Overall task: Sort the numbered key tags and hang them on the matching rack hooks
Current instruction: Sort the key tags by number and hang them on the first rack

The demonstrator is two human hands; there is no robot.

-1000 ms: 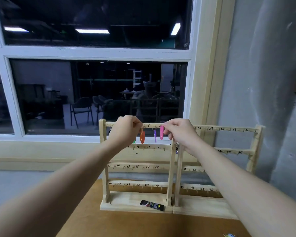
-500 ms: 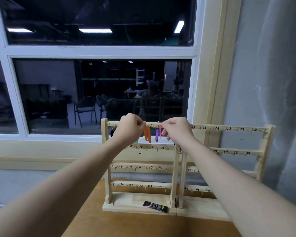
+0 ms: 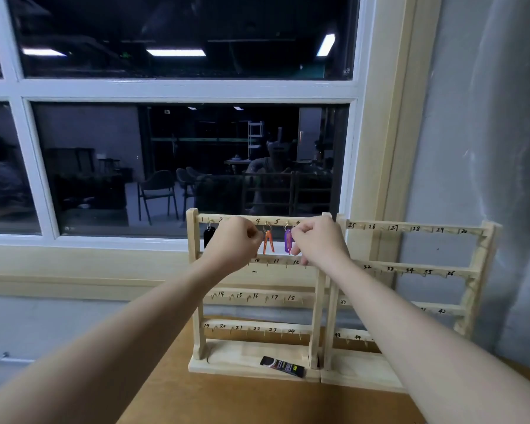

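On the pale wooden rack's (image 3: 317, 289) top rail, right hand (image 3: 317, 241) fingers pinch a glossy oblong purple tag (image 3: 288, 241); left hand (image 3: 236, 243) curls near the orange tag (image 3: 268, 241), its grip untellable.

Black tag (image 3: 209, 236), orange tag (image 3: 268, 241) and purple tag (image 3: 288, 241) hang from the wooden rack's (image 3: 317, 301) top row.

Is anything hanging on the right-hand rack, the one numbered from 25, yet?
No. The right-hand rack shows only bare hooks where visible; the black tag, orange tag and purple tag hang on the left rack.
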